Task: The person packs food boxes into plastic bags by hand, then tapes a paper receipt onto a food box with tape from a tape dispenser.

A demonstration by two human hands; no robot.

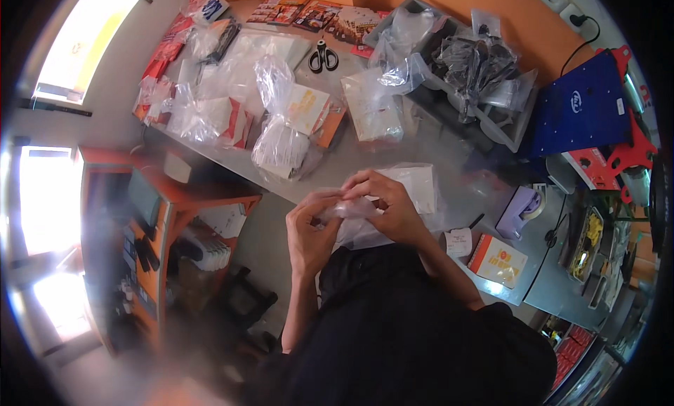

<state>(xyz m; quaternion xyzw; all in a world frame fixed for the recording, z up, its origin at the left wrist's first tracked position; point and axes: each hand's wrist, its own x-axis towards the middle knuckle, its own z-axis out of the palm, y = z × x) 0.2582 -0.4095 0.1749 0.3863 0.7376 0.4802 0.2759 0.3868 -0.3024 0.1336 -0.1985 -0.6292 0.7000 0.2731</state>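
Observation:
A clear plastic bag (360, 228) hangs at the counter's front edge, its upper part gathered between my hands. My left hand (315, 232) pinches the film from the left side. From the right, my right hand (387, 203) grips it with thumb and fingers, close beside the left. Behind the right hand lies a white box or packet (418, 187) in clear plastic; whether it is in the same bag is not clear. Farther back stand knotted clear bags, one holding a white and yellow box (308, 108) and a paper slip (281, 153), another a pale carton (373, 108).
Black-handled scissors (323, 58) lie on the metal counter (337, 166). A grey bin (518, 127) of wrapped cutlery stands at the back right. To the right are a purple tape dispenser (513, 214), a receipt roll (458, 242) and a small box (499, 261). An orange shelf unit (210, 190) stands left.

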